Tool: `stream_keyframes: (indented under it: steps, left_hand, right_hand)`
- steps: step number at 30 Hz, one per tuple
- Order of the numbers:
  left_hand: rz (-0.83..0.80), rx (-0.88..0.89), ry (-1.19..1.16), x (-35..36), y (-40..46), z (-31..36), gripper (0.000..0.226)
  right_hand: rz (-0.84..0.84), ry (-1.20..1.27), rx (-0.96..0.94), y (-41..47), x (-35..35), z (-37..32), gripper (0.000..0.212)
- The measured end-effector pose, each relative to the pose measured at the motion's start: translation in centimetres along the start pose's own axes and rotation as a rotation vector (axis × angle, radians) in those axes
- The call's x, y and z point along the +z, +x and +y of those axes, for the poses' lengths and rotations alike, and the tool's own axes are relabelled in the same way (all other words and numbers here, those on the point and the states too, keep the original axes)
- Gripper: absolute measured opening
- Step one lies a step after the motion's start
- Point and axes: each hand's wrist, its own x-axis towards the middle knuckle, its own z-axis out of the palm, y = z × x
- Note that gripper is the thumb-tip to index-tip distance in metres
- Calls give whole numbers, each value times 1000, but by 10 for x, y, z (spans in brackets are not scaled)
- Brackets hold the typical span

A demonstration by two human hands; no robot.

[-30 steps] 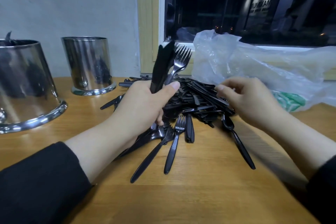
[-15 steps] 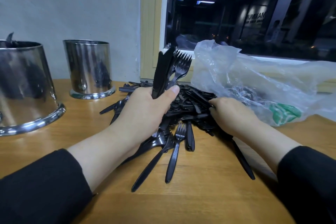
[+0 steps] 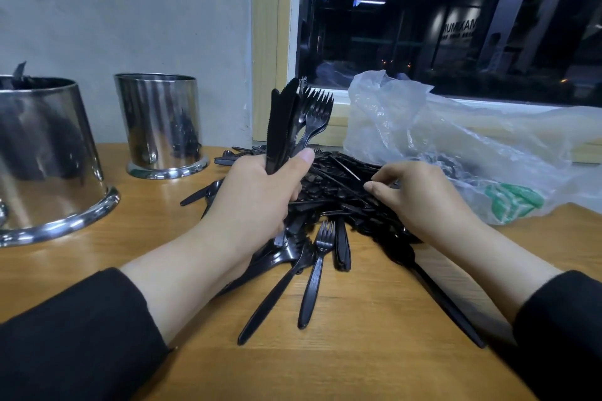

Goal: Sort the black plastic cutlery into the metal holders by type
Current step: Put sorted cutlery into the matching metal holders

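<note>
Wooden table [image 3: 358,352]: plastic bag [image 3: 456,146] behind cutlery pile [image 3: 338,198].

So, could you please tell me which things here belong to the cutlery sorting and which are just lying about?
Part of the job:
- bundle of knives and forks in the left hand
- cutlery pile under the right hand
- near metal holder
- far metal holder

Lying about:
- clear plastic bag

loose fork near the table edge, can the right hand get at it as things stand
Probably yes. The fork lies bare on the table with nothing on top, just in front of the pile where the right hand is picking; the left hand grips a bundle.
</note>
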Motion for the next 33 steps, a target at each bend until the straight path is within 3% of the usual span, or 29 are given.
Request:
stream_keyframes:
  steps: [10,20,28,33]
  left_hand:
    - [14,-18,-43,-2,1,-4,48]
    - [124,-15,-74,-1,3,-1,47]
    - [283,152,219,-14,9,10,38]
    - [246,203,483,-21,14,4,56]
  right_hand:
    - [25,338,86,-3,-1,-4,26]
    - [22,703,69,-7,-4,-14,19]
    - [-143,707,-70,-14,-8,-23,14]
    - [-175,799,-123,-20,-12,-32,11]
